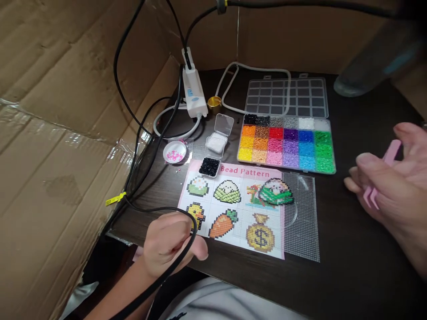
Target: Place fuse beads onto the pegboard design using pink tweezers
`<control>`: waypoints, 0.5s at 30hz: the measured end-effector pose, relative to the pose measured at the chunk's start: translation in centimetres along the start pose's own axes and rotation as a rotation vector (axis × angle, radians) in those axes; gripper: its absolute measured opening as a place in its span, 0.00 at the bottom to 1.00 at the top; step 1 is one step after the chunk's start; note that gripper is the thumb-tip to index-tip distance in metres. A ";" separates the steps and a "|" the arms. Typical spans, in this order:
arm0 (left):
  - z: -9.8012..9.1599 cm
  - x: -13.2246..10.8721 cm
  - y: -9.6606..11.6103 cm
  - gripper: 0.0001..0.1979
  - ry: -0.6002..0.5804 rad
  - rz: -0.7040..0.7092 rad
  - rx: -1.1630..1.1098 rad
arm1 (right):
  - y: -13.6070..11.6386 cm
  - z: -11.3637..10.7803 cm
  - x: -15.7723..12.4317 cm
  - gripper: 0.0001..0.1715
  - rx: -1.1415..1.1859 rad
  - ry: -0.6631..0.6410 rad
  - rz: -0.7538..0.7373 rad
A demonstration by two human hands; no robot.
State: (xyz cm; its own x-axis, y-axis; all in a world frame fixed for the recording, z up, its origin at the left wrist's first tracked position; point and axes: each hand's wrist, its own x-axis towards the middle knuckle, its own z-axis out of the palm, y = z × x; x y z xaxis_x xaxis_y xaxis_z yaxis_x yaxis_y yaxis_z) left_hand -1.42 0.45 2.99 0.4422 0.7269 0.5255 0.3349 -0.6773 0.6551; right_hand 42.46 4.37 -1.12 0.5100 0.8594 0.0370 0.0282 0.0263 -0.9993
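Note:
My left hand [170,242] is curled into a loose fist at the table's near edge, resting by the lower left corner of the bead pattern sheet [233,209], with a black cable [156,284] running across it. My right hand [393,186] hovers at the right, its fingers pinched on pink tweezers [380,178] with the tips pointing down-left. A clear pegboard [300,218] overlaps the sheet's right side. Behind the sheet sits an open tray of sorted coloured beads [287,144].
A small dish of pink beads [174,152], a small box of white beads [216,143] and one of black beads [209,166] stand left of the tray. A white power adapter [193,91], a gold ring [214,102] and cables lie at the back. Cardboard walls enclose the left.

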 end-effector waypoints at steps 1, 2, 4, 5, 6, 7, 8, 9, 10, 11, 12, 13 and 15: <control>0.0 0.1 -0.1 0.28 0.010 0.010 -0.008 | -0.3 0.3 0.2 0.59 0.038 0.014 0.039; -0.1 0.1 -0.2 0.29 0.017 0.013 -0.006 | -0.7 0.7 0.2 0.62 0.075 0.022 0.078; -0.1 -0.1 -0.4 0.29 0.017 0.015 0.017 | -1.4 1.4 0.2 0.65 0.122 0.035 0.132; -0.1 -0.2 -0.4 0.28 0.011 0.016 0.032 | -1.8 1.7 0.0 0.65 0.129 0.047 0.146; -0.1 -0.3 -0.4 0.28 0.007 0.017 0.045 | -2.0 2.0 -0.1 0.64 0.131 0.064 0.153; 0.0 -0.4 -0.4 0.27 0.014 0.018 0.056 | -2.2 2.2 -0.2 0.62 0.130 0.080 0.155; 0.0 -0.4 -0.5 0.27 0.023 0.019 0.064 | -2.3 2.4 -0.3 0.60 0.132 0.092 0.153; 0.0 -0.5 -0.5 0.28 0.029 0.014 0.070 | -2.4 2.5 -0.4 0.59 0.137 0.098 0.148; 0.1 -0.6 -0.5 0.29 0.032 0.005 0.079 | -2.4 2.6 -0.4 0.58 0.141 0.101 0.141; 0.2 -0.7 -0.5 0.29 0.037 -0.004 0.087 | -2.3 2.6 -0.3 0.58 0.144 0.103 0.138; 0.3 -0.8 -0.6 0.30 0.044 -0.010 0.096 | -2.2 2.6 -0.3 0.58 0.146 0.105 0.139; 0.5 -0.9 -0.6 0.30 0.059 -0.010 0.108 | -2.1 2.6 -0.2 0.59 0.147 0.110 0.141; 0.8 -1.0 -0.7 0.29 0.105 -0.015 0.143 | -1.9 2.5 0.1 0.62 0.140 0.118 0.151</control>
State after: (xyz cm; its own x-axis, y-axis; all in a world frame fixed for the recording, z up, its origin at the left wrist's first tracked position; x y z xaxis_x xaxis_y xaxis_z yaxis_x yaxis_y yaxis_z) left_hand -1.45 0.08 1.54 0.3492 0.7397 0.5752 0.4593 -0.6702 0.5830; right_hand 40.26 5.65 0.80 0.5966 0.7936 -0.1198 -0.1713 -0.0199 -0.9850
